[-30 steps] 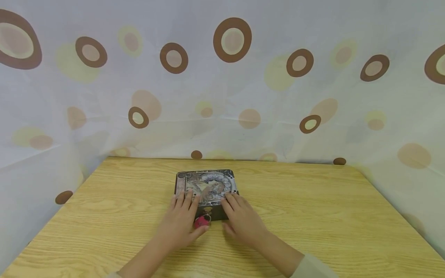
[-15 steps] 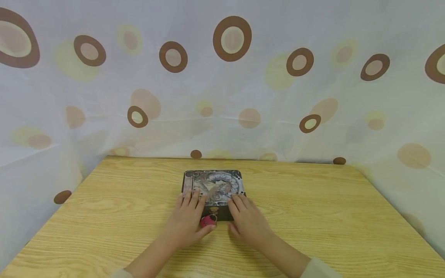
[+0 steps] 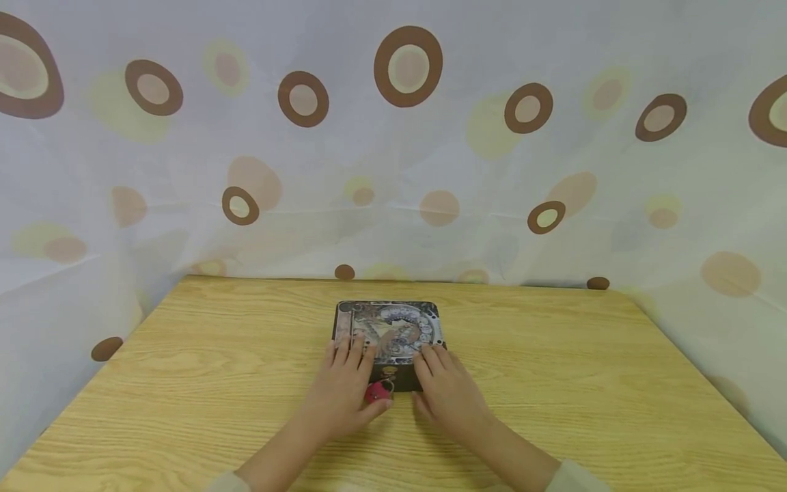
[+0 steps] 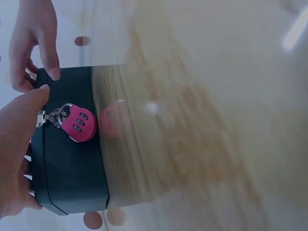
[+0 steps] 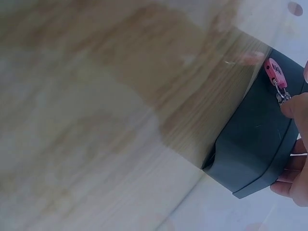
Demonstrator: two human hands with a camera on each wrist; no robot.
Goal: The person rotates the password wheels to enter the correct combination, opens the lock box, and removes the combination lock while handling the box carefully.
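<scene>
A dark box [image 3: 393,328] with a printed picture on its lid sits on the wooden table. Its front has a metal clasp [image 3: 389,371], from which a pink padlock [image 3: 378,391] with number dials hangs. My left hand [image 3: 341,393] rests on the left of the lid, fingers spread and nearly straight, thumb in front near the padlock. On the lid's front right corner lie the fingers of my right hand [image 3: 451,396], its thumb low before the front face. The left wrist view shows the padlock's dials [image 4: 81,122] and the plain dark front.
The light wooden table [image 3: 584,383] extends around the box on all sides. Behind it and along both sides hangs a white curtain [image 3: 393,157] printed with brown and yellow circles.
The box has slid to the right across the table, with both hands resting on it and moving along. The padlock has shifted with it, and the view has turned very slightly.
</scene>
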